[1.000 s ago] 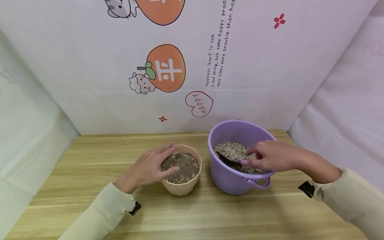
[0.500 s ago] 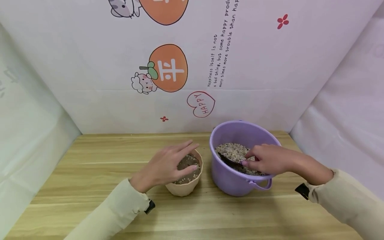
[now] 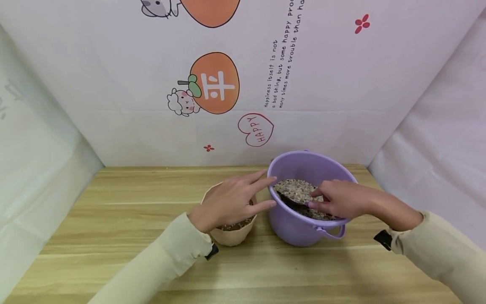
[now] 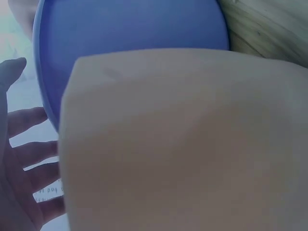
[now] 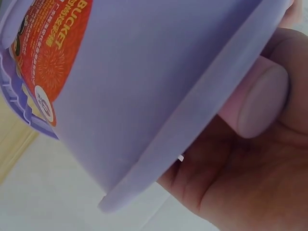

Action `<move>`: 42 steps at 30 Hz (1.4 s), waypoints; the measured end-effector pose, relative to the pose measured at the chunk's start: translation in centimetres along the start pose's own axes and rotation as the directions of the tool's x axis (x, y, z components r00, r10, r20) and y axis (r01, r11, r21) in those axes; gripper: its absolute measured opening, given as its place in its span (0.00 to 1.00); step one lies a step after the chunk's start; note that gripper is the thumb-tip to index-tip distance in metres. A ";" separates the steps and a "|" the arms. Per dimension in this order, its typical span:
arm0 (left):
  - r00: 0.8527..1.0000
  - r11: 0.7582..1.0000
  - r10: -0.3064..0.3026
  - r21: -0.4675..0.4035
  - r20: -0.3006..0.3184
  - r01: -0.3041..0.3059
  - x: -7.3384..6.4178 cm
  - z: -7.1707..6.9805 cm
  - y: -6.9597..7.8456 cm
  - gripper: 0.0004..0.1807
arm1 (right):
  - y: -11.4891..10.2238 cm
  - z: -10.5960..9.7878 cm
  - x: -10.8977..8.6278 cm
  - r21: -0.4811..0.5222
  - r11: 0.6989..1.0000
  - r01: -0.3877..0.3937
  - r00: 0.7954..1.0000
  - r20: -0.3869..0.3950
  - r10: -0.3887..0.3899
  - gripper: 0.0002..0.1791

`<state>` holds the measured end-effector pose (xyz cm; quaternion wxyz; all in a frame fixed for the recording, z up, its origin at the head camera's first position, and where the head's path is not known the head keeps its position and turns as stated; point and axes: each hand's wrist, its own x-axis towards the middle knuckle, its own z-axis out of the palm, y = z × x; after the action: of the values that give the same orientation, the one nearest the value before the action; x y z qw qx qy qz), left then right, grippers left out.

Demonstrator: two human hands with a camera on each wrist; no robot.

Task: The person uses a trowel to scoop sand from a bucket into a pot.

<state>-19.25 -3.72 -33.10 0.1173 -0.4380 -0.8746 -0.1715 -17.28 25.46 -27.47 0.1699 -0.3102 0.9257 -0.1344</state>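
My right hand [image 3: 338, 198] reaches over the rim of a purple bucket [image 3: 294, 232] and grips a small trowel. Its black blade [image 3: 292, 203] lies against grainy potting mix [image 3: 294, 190] inside; its pink handle end [image 5: 264, 98] shows in the right wrist view. My left hand [image 3: 233, 198] is spread above a peach flower pot [image 3: 231, 237], fingertips at the bucket's near left rim. Whether they touch it I cannot tell. That hand covers most of the brown soil [image 3: 237, 225] in the pot. In the left wrist view the pot's wall [image 4: 183, 154] fills the middle.
Both containers stand on a wood-grain table [image 3: 144, 202], pot left of bucket with a narrow gap. A printed white sheet [image 3: 133, 84] rises behind the table, with white cloth on both sides. The bucket's handle [image 3: 332, 232] hangs at its front right.
My left hand has moved right, from the pot's left side across its top to the bucket's rim. The right hand and trowel have stayed nearly still in the bucket.
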 end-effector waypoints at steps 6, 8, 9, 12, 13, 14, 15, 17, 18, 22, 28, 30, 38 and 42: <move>1.000 1.000 0.018 -0.005 -0.005 -0.018 0.9 0.1 0.1 0.34 | 0.2 -0.3 -0.1 -0.002 1.000 0.014 1.000 -0.012 -0.014 0.11; 1.000 1.000 0.026 -0.009 -0.014 -0.027 1.1 0.2 0.1 0.34 | 0.2 -0.5 -0.2 0.010 1.000 0.003 1.000 -0.002 -0.003 0.11; 1.000 1.000 0.026 -0.013 -0.015 -0.026 1.1 0.2 0.1 0.34 | 0.3 -0.6 -0.2 0.015 1.000 -0.006 1.000 0.001 0.006 0.11; 1.000 0.999 0.017 -0.038 -0.008 -0.017 1.3 0.3 0.1 0.34 | 0.3 -1.0 -0.2 0.021 0.999 -0.034 0.999 0.008 0.034 0.12; 1.000 0.999 0.011 -0.043 -0.004 -0.011 1.3 0.4 0.1 0.34 | 0.3 -1.2 -0.2 0.017 0.999 -0.040 0.999 0.007 0.040 0.12; 1.000 0.999 0.002 -0.051 0.001 -0.002 1.3 0.4 0.1 0.34 | 0.3 -1.3 -0.2 0.011 0.999 -0.040 0.999 0.003 0.040 0.12; 1.000 0.998 -0.003 -0.055 0.003 0.003 1.3 0.4 0.1 0.34 | 0.4 -1.5 -0.2 0.009 0.999 -0.039 0.999 0.001 0.039 0.12; 1.000 0.998 -0.012 -0.065 0.010 0.013 1.3 0.6 0.2 0.34 | 0.4 -1.8 -0.2 0.003 0.999 -0.047 0.999 0.009 0.047 0.14; 1.000 0.997 -0.016 -0.069 0.011 0.016 1.3 0.6 0.2 0.35 | 0.4 -2.0 -0.1 0.001 0.999 -0.052 0.999 0.011 0.052 0.14; 0.999 0.996 -0.030 -0.086 0.013 0.031 1.3 0.7 0.2 0.35 | 0.4 -2.9 -0.1 -0.019 0.997 -0.079 0.996 0.044 0.079 0.12; 0.999 0.993 -0.037 -0.115 0.003 0.037 1.1 0.8 0.2 0.34 | 0.7 -4.0 0.2 0.039 0.996 -0.076 0.992 0.106 0.072 0.07; 0.999 0.993 -0.031 -0.115 -0.005 0.031 1.1 0.8 0.2 0.33 | 0.8 -4.3 0.2 0.048 0.995 -0.085 0.990 0.119 0.078 0.06; 0.999 0.990 -0.038 -0.138 -0.005 0.037 1.0 0.8 0.2 0.33 | 1.7 -5.1 0.3 0.080 0.991 -0.103 0.980 0.177 0.088 0.06; 0.999 0.988 -0.042 -0.149 -0.007 0.040 1.0 0.9 0.1 0.33 | 1.8 -5.3 0.4 0.091 0.992 -0.092 0.976 0.207 0.072 0.07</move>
<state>-19.77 -2.55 -33.53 0.0853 -0.4265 -0.8676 -0.2410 -20.63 27.32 -23.38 0.2841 -0.2750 0.9077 -0.1409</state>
